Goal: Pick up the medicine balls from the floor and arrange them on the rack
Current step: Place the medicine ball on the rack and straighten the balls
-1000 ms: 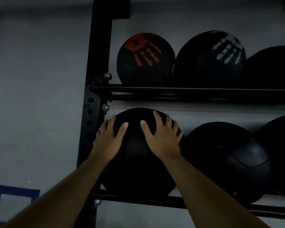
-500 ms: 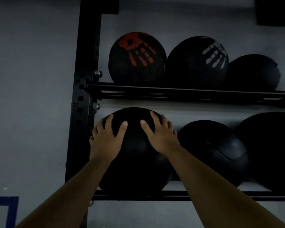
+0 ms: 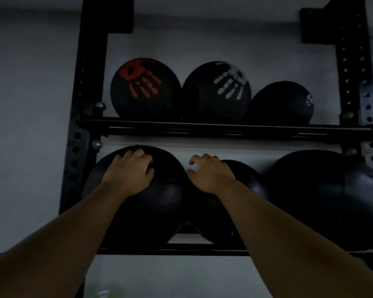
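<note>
Overhead, both hands (image 3: 128, 172) curl on the medicine balls (image 3: 151, 203).

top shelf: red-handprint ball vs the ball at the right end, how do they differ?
The red-handprint ball is larger and sits at the left end; the right-end ball is smaller and lower. The first bears a big red handprint; the second shows only a small pale mark. Both are black and rest on the top shelf.

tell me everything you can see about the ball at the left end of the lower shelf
The big black ball is plain, unmarked and matte, maybe rubber or leather. It sits on the lower shelf rails beside the left upright, apparently touching the middle ball on its right. The left hand lies curled on its top; the right hand hangs over the gap between the two balls.
</note>
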